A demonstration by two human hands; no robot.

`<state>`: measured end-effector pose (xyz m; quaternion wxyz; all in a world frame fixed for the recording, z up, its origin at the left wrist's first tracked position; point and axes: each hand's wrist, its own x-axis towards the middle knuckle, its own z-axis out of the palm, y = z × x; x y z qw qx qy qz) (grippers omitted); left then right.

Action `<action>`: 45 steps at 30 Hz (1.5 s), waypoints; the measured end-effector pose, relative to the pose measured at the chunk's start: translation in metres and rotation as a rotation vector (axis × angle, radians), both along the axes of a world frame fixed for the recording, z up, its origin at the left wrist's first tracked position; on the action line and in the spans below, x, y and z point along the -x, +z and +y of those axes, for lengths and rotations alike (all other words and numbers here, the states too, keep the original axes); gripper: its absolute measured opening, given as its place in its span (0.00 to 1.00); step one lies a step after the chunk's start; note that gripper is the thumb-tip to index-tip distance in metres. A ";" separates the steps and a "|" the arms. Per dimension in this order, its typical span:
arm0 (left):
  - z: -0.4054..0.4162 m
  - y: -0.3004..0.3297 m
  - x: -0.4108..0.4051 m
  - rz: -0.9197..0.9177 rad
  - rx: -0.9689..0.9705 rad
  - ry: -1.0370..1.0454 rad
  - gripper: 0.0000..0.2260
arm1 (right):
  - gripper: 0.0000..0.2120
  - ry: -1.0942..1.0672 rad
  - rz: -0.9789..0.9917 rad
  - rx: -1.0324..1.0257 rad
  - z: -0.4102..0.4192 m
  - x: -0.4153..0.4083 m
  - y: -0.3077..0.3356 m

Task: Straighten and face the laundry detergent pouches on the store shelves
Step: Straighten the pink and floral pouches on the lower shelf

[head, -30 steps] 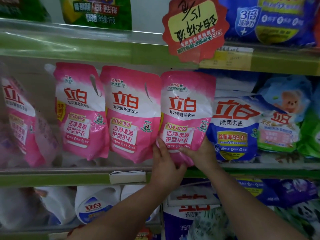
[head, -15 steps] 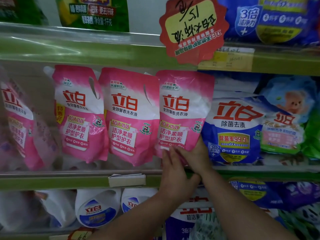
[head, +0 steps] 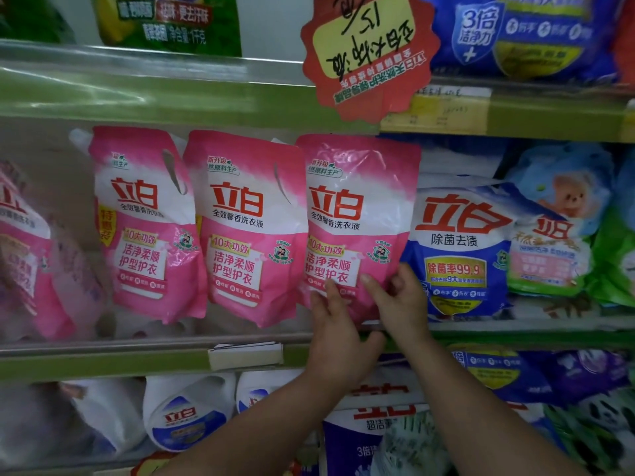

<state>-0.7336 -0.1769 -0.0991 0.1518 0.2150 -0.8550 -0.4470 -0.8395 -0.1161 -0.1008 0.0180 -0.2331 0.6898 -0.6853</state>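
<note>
so both my hands are low on the shiny pink soap pouch with red letters, third in the pink row on the green middle shelf. my left hand lies flat on its front, my right hand has its grip curled on the bottom corner, so i can turn it straight beside the blue soap pouch.
</note>
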 end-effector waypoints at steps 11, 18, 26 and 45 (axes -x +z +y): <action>0.000 0.001 -0.004 -0.012 -0.032 0.019 0.47 | 0.12 -0.099 0.127 -0.143 0.001 -0.002 0.005; -0.005 0.006 -0.004 0.025 -0.106 0.057 0.46 | 0.15 0.026 -0.019 -0.181 0.014 -0.003 0.004; -0.007 0.011 0.000 0.036 -0.152 0.116 0.47 | 0.09 -0.026 0.040 -0.300 0.022 -0.012 -0.006; -0.015 0.016 -0.011 0.109 -0.270 0.115 0.43 | 0.08 -0.133 0.081 -0.406 0.016 -0.019 -0.005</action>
